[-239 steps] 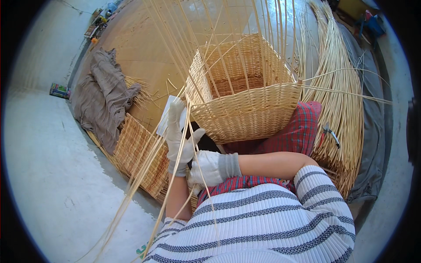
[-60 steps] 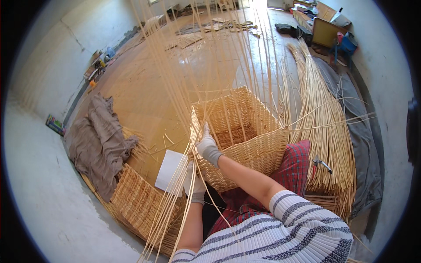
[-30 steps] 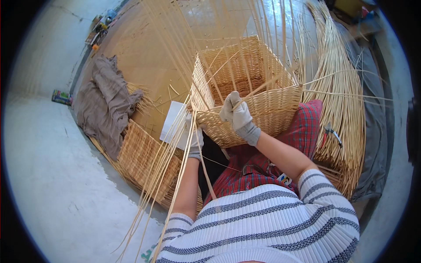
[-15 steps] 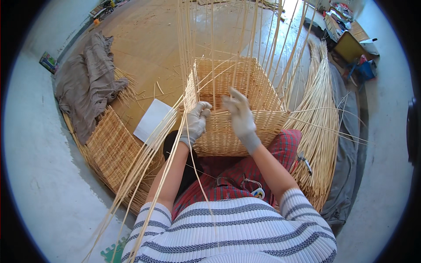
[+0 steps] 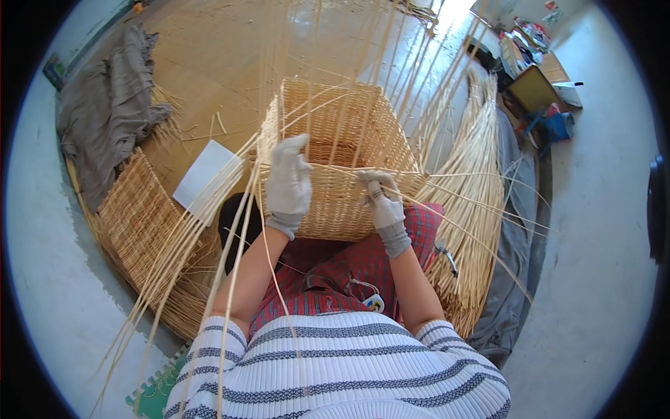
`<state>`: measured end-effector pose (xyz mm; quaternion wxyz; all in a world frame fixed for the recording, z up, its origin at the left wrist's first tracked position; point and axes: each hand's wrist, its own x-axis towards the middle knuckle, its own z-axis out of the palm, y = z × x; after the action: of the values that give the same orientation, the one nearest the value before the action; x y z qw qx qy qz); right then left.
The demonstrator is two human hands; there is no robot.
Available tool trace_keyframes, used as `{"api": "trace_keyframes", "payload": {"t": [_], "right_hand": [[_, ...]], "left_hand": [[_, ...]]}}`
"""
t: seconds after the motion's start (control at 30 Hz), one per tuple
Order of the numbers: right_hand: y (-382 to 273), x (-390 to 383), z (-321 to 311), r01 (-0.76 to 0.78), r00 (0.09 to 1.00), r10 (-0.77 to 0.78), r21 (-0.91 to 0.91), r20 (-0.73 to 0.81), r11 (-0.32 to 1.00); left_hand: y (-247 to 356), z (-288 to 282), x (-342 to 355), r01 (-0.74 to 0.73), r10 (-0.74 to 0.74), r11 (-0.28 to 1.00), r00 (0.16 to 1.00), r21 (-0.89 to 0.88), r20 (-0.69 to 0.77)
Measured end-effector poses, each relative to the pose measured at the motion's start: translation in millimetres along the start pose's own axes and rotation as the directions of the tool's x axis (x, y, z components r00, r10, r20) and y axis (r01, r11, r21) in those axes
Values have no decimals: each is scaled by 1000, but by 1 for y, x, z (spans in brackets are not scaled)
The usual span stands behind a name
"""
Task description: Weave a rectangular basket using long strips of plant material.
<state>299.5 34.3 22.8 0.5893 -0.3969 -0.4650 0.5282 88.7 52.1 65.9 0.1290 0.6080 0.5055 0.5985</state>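
Observation:
A half-woven wicker basket (image 5: 328, 202) rests on my lap, tall thin stakes rising from its rim. My left hand (image 5: 288, 183), in a pale glove with a grey cuff, is raised at the near rim's left part. Its fingers stretch upward beside the stakes, with no strand visibly gripped. Lower, at the right part of that rim, my gloved right hand (image 5: 386, 209) pinches a wicker strand (image 5: 464, 234). This strand's loose end slants down to the right. A bundle of long loose strands (image 5: 188, 237) trails from the basket's left side past my left arm.
A thick sheaf of wicker rods (image 5: 464, 244) lies on the right, with a small metal tool (image 5: 445, 258) by it. At left are a woven panel (image 5: 139, 209), a grey cloth (image 5: 105, 105) and a white sheet (image 5: 204, 174). A blue container (image 5: 558, 126) stands far right.
My right hand has come down to the rim and now pinches a strand. My left hand has risen and its fingers have straightened. The whole view has shifted, with the basket appearing farther left.

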Motion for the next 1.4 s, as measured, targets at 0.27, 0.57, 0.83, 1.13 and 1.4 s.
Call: {"api": "trace_keyframes", "payload": {"t": [0.27, 0.57, 0.83, 1.13, 1.4], "right_hand": [[-5, 21, -34, -145, 961, 69, -275, -266, 951], [-78, 98, 79, 427, 847, -526, -684, 74, 592], [-13, 1, -87, -64, 893, 99, 94, -438, 994], [-91, 98, -36, 347, 884, -458, -517, -99, 782], [-65, -48, -72, 33, 870, -180, -310, -460, 950]], "left_hand": [[-26, 42, 12, 768, -606, 639, 543, -52, 581], [-3, 50, 17, 617, -632, 755, 597, 221, 495], [20, 55, -8, 5, -52, 990, 942, 140, 333], [25, 123, -39, -373, -81, 734, 782, 567, 618], [45, 104, -24, -403, -148, 733, 691, 548, 707]]}}
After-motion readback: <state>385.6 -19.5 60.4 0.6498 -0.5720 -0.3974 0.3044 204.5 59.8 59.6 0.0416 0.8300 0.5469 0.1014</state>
